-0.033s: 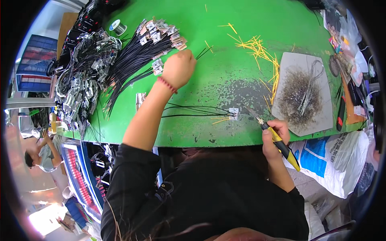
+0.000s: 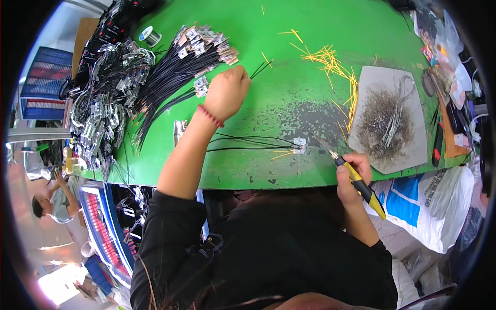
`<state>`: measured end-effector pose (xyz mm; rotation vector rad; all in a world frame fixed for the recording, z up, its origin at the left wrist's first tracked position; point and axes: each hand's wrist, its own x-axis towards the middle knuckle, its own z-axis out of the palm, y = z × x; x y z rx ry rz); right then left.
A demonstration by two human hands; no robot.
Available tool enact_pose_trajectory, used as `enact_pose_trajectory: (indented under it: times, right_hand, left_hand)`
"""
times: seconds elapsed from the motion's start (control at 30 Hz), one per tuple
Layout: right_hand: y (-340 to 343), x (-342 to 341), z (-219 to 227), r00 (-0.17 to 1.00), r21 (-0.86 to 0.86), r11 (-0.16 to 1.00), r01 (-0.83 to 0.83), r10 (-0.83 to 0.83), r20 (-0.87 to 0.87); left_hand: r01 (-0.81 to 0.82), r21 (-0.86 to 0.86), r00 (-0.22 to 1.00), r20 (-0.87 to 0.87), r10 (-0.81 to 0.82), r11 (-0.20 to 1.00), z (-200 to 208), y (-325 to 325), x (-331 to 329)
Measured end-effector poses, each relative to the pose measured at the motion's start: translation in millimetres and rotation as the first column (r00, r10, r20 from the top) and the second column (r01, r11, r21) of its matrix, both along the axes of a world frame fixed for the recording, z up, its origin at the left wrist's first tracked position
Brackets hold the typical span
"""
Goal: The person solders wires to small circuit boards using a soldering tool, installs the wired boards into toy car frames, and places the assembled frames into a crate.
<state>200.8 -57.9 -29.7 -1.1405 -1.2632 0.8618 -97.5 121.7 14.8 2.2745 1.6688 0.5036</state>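
My left hand (image 2: 227, 93) reaches across the green table (image 2: 289, 26), fist closed on a few thin black wires (image 2: 262, 67) at the edge of a big bundle of black wires with small connector boards (image 2: 181, 67). My right hand (image 2: 351, 170) grips a soldering iron with a yellow and black handle (image 2: 364, 188) at the table's near edge. Its tip points at a small connector board (image 2: 299, 145), from which black wires (image 2: 248, 142) run left.
Cut yellow wire pieces (image 2: 330, 57) lie scattered at the back right. A grey pad with burnt residue (image 2: 387, 119) sits to the right. A pile of finished wire assemblies (image 2: 108, 103) and a solder spool (image 2: 148, 36) are at the left. Another person (image 2: 51, 201) is at the lower left.
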Motion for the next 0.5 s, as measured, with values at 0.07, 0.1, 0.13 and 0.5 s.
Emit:
enact_pose_trajectory:
  times: [0.07, 0.1, 0.13, 0.5]
  right_hand:
    - [-6, 3, -8, 1.000, -0.035, 0.999, 0.030, -0.030, -0.005]
    - [1, 1, -13, 0.997, -0.004, 0.997, 0.074, -0.074, -0.003]
    - [3, -6, -3, 0.996, -0.068, 0.996, 0.059, -0.063, -0.066]
    - [76, -59, 43, 0.924, -0.008, 0.937, -0.348, 0.342, -0.172]
  left_hand:
    - [0.063, -0.084, 0.953, 0.302, -0.035, 0.994, 18, -33, 12]
    - [0.112, -0.168, 0.897, 0.441, -0.026, 0.979, 24, -41, 18]
    - [0.138, -0.120, 0.879, 0.472, -0.065, 0.983, 22, -51, 20]
    - [0.306, -0.117, 0.851, 0.478, -0.217, 0.945, 33, -98, 18]
